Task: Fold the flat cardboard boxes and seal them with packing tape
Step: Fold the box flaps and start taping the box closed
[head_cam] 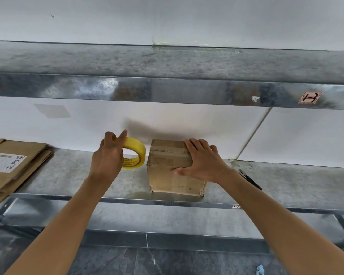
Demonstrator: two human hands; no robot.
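A small folded cardboard box [167,171] stands on the metal shelf [87,181] in the middle of the view, with clear tape across its top. My right hand [201,159] lies on the box's top right corner, fingers spread over the top and thumb on the front face. Just left of the box is a yellow roll of packing tape [136,153], standing on edge. My left hand [107,155] grips the roll's left side, thumb and forefinger pinching its upper rim.
A stack of flat cardboard boxes [14,165] with a white label lies at the shelf's left end. Black scissors [249,179] lie on the shelf to the right of the box. An upper metal shelf [167,88] runs overhead; a white wall is behind.
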